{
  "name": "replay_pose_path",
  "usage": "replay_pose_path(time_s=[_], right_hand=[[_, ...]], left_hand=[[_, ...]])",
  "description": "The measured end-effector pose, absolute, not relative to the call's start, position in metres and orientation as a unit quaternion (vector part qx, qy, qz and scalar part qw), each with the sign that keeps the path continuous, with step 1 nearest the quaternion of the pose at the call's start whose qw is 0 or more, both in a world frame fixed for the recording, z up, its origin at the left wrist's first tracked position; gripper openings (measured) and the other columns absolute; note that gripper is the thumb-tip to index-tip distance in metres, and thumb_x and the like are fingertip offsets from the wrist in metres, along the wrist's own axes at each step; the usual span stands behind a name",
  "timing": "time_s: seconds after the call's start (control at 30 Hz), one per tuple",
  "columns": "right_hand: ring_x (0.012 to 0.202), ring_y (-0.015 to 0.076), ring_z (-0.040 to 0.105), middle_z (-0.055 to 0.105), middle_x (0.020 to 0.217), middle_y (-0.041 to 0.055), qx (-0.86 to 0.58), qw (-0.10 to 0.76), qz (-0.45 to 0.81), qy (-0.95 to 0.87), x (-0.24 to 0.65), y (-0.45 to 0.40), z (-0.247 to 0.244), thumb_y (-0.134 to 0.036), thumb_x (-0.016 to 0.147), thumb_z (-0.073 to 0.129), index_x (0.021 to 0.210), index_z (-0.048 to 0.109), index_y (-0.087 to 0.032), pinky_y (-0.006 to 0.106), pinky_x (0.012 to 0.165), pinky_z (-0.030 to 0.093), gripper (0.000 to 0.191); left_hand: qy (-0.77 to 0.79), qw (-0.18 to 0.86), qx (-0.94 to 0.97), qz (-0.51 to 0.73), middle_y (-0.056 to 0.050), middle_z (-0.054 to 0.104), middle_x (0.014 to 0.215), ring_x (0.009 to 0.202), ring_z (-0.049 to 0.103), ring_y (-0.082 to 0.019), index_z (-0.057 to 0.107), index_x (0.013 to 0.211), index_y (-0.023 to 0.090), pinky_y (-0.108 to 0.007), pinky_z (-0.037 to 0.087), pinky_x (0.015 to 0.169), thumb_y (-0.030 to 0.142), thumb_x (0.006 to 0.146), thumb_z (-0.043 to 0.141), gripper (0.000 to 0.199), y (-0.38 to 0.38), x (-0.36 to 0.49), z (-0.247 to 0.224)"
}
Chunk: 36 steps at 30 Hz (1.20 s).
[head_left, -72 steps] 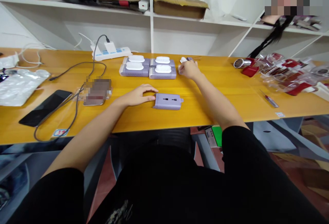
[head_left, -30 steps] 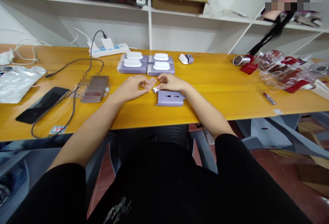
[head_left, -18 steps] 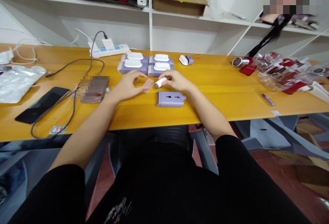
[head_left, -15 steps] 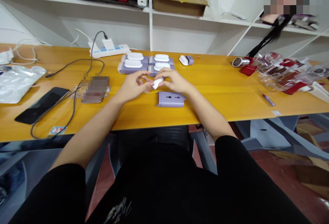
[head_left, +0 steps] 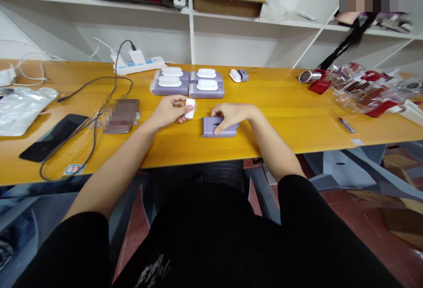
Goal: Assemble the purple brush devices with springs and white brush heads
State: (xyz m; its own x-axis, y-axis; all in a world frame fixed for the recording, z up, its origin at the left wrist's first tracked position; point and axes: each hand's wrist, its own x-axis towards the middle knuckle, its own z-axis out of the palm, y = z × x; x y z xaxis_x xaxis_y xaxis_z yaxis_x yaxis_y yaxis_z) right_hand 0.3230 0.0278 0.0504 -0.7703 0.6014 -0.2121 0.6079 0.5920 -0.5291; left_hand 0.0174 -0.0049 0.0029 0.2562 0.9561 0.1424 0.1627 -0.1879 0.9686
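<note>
Between thumb and fingers, my left hand [head_left: 168, 112] pinches a small white rounded block [head_left: 190, 108] just above the table. My right hand [head_left: 235, 114] is over a flat purple case [head_left: 208, 128], its thumb on the top face and its fingers at the far edge. The case lies on the table near the front edge; a dark mark shows on its top, partly covered by the hand. Behind both hands stand several purple cases [head_left: 173, 90] with white oval pieces on top [head_left: 207, 85], some with bristle-like teeth.
A small white-and-purple piece [head_left: 235, 75] lies farther back. On the left are a power strip [head_left: 155, 64], a dark cable [head_left: 95, 134], a black phone [head_left: 54, 136] and a plastic bag [head_left: 28, 109]. Red and clear parts [head_left: 370, 87] pile up right; a person is partly visible behind.
My right hand has let go of the white block and moved down and right onto the purple case. The block stays in my left hand, now slightly further left.
</note>
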Motion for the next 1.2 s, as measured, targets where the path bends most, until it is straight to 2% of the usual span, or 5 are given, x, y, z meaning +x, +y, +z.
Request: replay_pose_path(time_s=[0.13,0.33,0.7,0.9,1.2], right_hand=[[0.096,0.0263,0.066,0.075,0.113,0.0062,0.336,-0.103,-0.279,0.893,0.315,0.024,0.046,-0.068,0.064,0.104,0.119,0.068,-0.024,0.038,0.083,0.053,0.079],[0.102,0.0269,0.060,0.069,0.114,0.0050,0.312,-0.173,-0.273,0.893,0.317,0.026,0.045,-0.074,0.068,0.101,0.124,0.057,-0.026,0.039,0.091,0.050,0.086],[0.113,0.0312,0.067,0.075,0.128,0.0091,0.295,-0.191,-0.203,0.914,0.311,0.015,0.054,-0.075,0.083,0.094,0.139,0.066,-0.026,0.040,0.103,0.049,0.080],[0.137,0.0381,0.068,0.075,0.152,0.0106,0.279,-0.202,-0.200,0.917,0.310,0.008,0.057,-0.068,0.087,0.093,0.146,0.069,-0.029,0.043,0.114,0.048,0.075],[0.120,0.0326,0.070,0.077,0.143,0.0121,0.258,-0.225,-0.188,0.921,0.313,0.022,0.045,-0.079,0.086,0.090,0.146,0.069,-0.025,0.041,0.109,0.049,0.084]], left_hand=[[0.439,0.464,0.646,0.418,-0.006,0.081,0.082,0.054,0.070,-0.016,0.078,0.113,0.021,-0.033,0.062,0.053,0.058,0.081,0.102,0.055,-0.005,0.017,-0.001],[0.422,0.482,0.658,0.396,-0.005,0.081,0.087,0.054,0.071,-0.016,0.073,0.116,0.022,-0.032,0.061,0.051,0.053,0.073,0.108,0.064,-0.007,0.018,-0.003],[0.415,0.476,0.671,0.388,-0.006,0.083,0.092,0.060,0.076,-0.018,0.077,0.110,0.022,-0.035,0.067,0.059,0.052,0.070,0.109,0.060,-0.007,0.019,-0.001],[0.396,0.472,0.663,0.425,-0.001,0.077,0.081,0.054,0.071,-0.015,0.072,0.102,0.023,-0.030,0.063,0.053,0.053,0.066,0.111,0.061,-0.007,0.022,-0.002],[0.368,0.475,0.664,0.446,0.002,0.073,0.081,0.053,0.072,-0.013,0.067,0.104,0.023,-0.026,0.062,0.051,0.054,0.070,0.110,0.063,-0.009,0.025,-0.001]])
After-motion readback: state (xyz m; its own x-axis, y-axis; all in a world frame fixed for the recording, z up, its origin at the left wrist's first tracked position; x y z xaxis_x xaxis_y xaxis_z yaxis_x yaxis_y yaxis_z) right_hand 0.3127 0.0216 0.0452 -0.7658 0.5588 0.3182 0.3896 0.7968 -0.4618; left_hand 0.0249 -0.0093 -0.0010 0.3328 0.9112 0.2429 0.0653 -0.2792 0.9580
